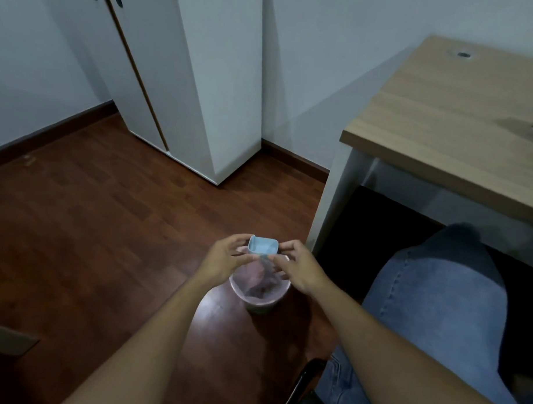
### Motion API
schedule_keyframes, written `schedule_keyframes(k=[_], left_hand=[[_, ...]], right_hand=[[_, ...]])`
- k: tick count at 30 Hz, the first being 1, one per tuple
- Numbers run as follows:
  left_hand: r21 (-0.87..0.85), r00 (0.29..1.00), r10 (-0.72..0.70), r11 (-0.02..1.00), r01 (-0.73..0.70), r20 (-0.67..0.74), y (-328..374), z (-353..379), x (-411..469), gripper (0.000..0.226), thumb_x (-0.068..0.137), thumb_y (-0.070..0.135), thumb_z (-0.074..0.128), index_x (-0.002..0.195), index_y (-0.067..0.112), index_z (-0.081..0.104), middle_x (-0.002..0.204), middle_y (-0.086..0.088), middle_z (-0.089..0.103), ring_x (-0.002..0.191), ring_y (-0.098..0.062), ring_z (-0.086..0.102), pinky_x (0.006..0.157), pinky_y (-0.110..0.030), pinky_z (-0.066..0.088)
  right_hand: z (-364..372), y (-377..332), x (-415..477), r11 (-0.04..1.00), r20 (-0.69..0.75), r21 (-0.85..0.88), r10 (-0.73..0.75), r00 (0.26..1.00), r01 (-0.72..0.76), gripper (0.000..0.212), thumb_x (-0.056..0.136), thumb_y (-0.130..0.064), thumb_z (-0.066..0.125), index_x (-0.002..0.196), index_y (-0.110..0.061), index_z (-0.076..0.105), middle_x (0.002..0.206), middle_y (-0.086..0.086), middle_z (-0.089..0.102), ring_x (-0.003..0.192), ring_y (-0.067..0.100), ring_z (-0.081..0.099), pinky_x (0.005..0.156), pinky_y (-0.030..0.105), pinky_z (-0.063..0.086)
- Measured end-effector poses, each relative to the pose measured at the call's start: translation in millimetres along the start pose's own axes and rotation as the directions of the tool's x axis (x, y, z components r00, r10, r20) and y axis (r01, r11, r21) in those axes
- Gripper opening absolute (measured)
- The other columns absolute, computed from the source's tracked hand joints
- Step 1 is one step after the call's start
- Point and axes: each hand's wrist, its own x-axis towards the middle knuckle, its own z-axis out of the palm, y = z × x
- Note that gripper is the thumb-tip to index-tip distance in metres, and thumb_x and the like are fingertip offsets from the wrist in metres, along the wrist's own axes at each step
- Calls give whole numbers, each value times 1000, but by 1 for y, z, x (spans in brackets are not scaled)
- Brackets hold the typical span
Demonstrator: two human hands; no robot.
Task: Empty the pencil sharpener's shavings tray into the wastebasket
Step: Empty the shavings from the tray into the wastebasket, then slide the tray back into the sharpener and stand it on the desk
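A small light-blue shavings tray [263,246] is held over a translucent pink wastebasket [257,293] that stands on the floor. My left hand [227,259] grips the tray's left side and my right hand [296,265] grips its right side. The tray is tipped, and a blurred grey stream of shavings falls from its lower edge into the basket. Dark shavings lie at the basket's bottom. The pencil sharpener itself is not in view.
A wooden desk [455,123] with white legs stands at the right, close to the basket. A white wardrobe [185,78] stands at the back. My knee in blue jeans [437,298] is at the right, above a black chair edge [301,384]. The floor is dark wood.
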Motion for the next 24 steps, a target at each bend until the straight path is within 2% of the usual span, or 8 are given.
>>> schedule_keyframes(k=[3, 7, 9, 12, 14, 18, 22, 24], left_hand=[[21, 998, 39, 999, -38, -43, 30, -15, 2, 58, 85, 19, 96, 138, 24, 74, 129, 9, 79, 116, -8, 78, 93, -24, 64], [39, 979, 163, 987, -159, -122, 93, -40, 6, 63, 80, 33, 98, 139, 30, 74, 136, 6, 78, 110, -25, 78, 98, -45, 64], [20, 971, 203, 979, -202, -127, 128, -49, 10, 66, 86, 25, 94, 147, 26, 69, 139, 2, 76, 104, -20, 77, 92, -44, 61], [15, 953, 285, 958, -285, -106, 176, -61, 8, 59, 94, 12, 85, 149, 22, 66, 136, -6, 77, 95, -8, 76, 86, -32, 60], [55, 935, 342, 940, -338, -94, 204, -68, 7, 55, 96, 15, 84, 148, 24, 67, 137, -2, 75, 104, -16, 75, 82, -20, 61], [113, 899, 427, 902, -416, -97, 268, -71, 2, 58, 98, 22, 83, 152, 23, 64, 144, 2, 70, 122, -31, 76, 84, -26, 59], [120, 865, 495, 866, -485, -79, 319, -52, -2, 58, 96, 28, 85, 151, 25, 65, 144, 2, 72, 115, -22, 78, 96, -38, 63], [117, 856, 513, 856, -504, -60, 335, -35, -4, 61, 94, 31, 86, 151, 24, 65, 145, 0, 72, 118, -18, 76, 101, -36, 62]], right_hand=[[-13, -40, -6, 995, 6, -71, -74, 997, 74, 37, 97, -36, 82, 126, -22, 62, 116, -8, 78, 85, 10, 82, 73, 28, 65], [-34, -110, -18, 978, -26, -81, -195, 980, 193, 39, 100, -41, 77, 132, -24, 62, 120, -10, 76, 94, 14, 85, 69, 26, 64], [-43, -143, -23, 966, -46, -62, -256, 966, 253, 40, 103, -42, 74, 134, -22, 60, 120, -8, 76, 94, 20, 86, 79, 39, 71], [-58, -183, -33, 942, -38, -45, -336, 941, 334, 44, 104, -44, 71, 139, -19, 58, 129, -1, 75, 95, 24, 86, 89, 54, 69], [-72, -208, -44, 925, -15, -69, -374, 927, 372, 49, 105, -47, 68, 144, -19, 56, 137, 0, 72, 97, 23, 86, 89, 52, 69], [-116, -253, -77, 876, -54, -167, -467, 883, 453, 54, 108, -46, 63, 153, -17, 54, 139, -3, 67, 101, 22, 84, 89, 45, 70], [-172, -278, -111, 837, -168, -227, -537, 827, 498, 49, 109, -43, 63, 149, -16, 58, 137, 2, 71, 99, 20, 84, 82, 38, 71], [-203, -285, -128, 805, -209, -295, -579, 788, 514, 45, 109, -42, 63, 146, -17, 62, 133, 0, 73, 98, 16, 84, 78, 32, 71]])
